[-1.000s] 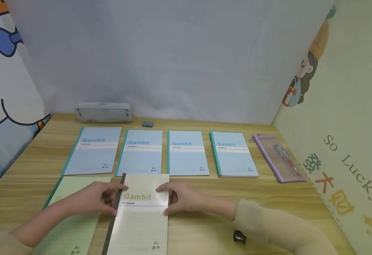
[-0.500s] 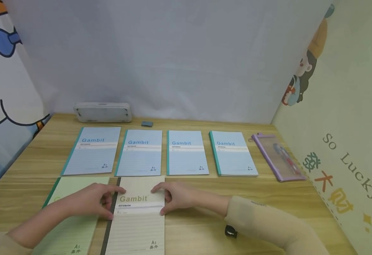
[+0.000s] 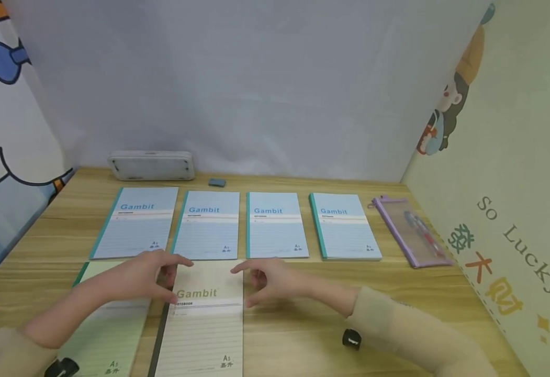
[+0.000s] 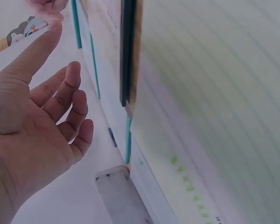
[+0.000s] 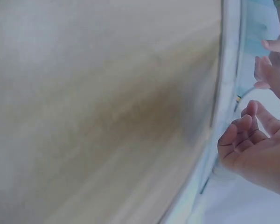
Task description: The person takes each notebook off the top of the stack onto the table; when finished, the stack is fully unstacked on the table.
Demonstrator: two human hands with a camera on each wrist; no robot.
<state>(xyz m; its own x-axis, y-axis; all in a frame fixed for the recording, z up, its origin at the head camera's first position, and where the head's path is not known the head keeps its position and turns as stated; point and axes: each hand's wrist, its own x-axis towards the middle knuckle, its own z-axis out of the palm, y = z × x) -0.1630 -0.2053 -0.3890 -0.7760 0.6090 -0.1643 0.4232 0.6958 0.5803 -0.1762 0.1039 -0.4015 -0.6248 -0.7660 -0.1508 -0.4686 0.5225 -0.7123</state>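
A cream Gambit notebook with a black spine lies flat on the table, its lower end cut off by the head view. My left hand hovers at its upper left, thumb and index finger spread apart. Over its upper right edge is my right hand, thumb and fingers likewise parted. Neither hand holds anything; in the left wrist view the left fingers are loosely bent and off the notebook. A green notebook lies to the left, partly under my left forearm.
Several blue notebooks lie in a row behind, the rightmost one thicker. A whitish pencil case and a small grey-blue eraser are at the back. At right lies a purple-edged mesh pouch with pens inside.
The cream notebook has shifted slightly left and toward the body, next to the green one. Both hands have since let go, lifted and moved slightly farther from the body.
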